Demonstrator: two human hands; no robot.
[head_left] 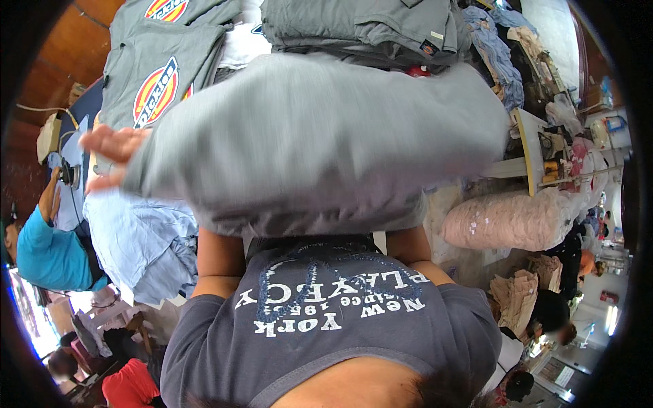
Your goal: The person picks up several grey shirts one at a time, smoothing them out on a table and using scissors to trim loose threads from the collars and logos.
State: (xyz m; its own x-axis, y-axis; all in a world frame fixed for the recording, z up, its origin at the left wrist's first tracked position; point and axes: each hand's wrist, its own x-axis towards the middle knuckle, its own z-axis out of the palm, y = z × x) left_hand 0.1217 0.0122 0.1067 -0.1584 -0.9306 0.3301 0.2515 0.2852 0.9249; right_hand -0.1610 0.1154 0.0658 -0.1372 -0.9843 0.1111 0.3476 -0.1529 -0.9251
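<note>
A grey garment [320, 129], likely trousers or a shirt, stretches across the middle in front of me, bulky and smeared by motion. My left hand [114, 153] sticks out past its left end, fingers stretched and apart though blurred; the cloth lies over the wrist and forearm. My right hand is hidden behind the right part of the cloth, so its fingers do not show. Just beyond lie grey shirts with a red and yellow printed emblem [155, 92] and a thick stack of folded grey garments [360, 27].
Light blue cloth [146, 238] is heaped at my left. Further left, a person in a turquoise shirt [58, 245] has a hand at an iron [68, 173]. A pinkish bundle [507, 219] lies at my right, near a yellow-edged board [525, 149]. Other people sit behind.
</note>
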